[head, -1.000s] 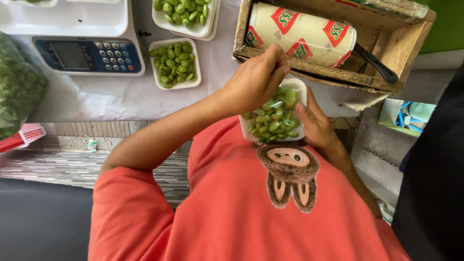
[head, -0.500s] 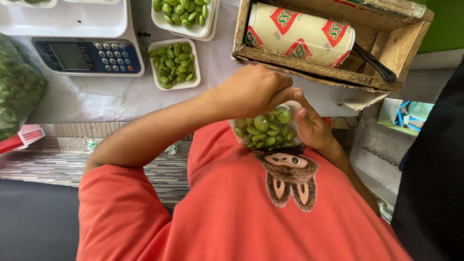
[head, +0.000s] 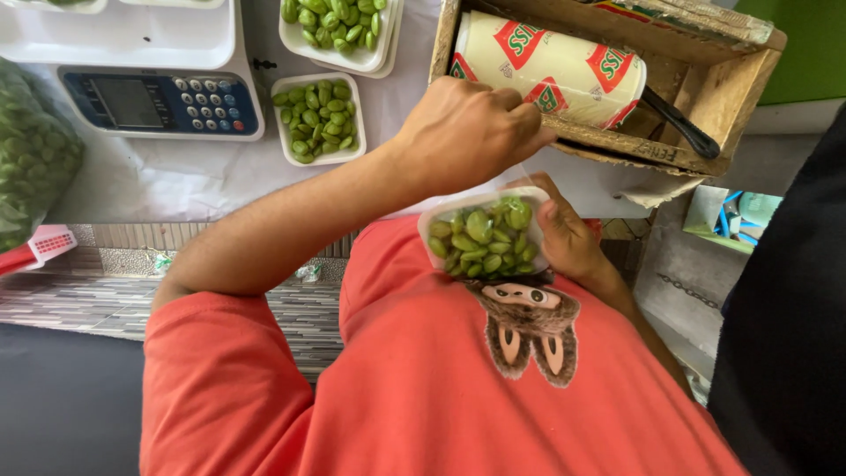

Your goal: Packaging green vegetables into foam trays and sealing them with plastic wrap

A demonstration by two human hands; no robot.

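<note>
I see my right hand [head: 568, 238] cupped under a small white tray [head: 483, 234] heaped with green beans [head: 480, 238], its fingers [head: 553, 216] curled up around the tray's right edge and grasping it close against the chest of the orange shirt [head: 423, 388]. My left hand [head: 467, 132] reaches across from the left with its fingers [head: 520, 115] clenched into a loose fist just above the tray's far rim, pinching what looks like a thin clear film, though I cannot tell this for certain because the film is nearly invisible. That fist sits right at the near wall of a wooden crate [head: 705, 97], which holds a large cream roll with red and green labels [head: 546, 70] lying on its side, and a black handle [head: 679, 123] sticks out beside the roll's right end. Further back on the desk [head: 176, 181], covered in a white sheet, stands a second white tray of beans [head: 317, 119], and behind it a third tray of the same beans [head: 339, 26] is cut off by the top edge. To their left is a white weighing scale with a blue keypad [head: 163, 101]. At the far left edge lies a clear bag of green beans [head: 31, 154], well apart from both hands.
</note>
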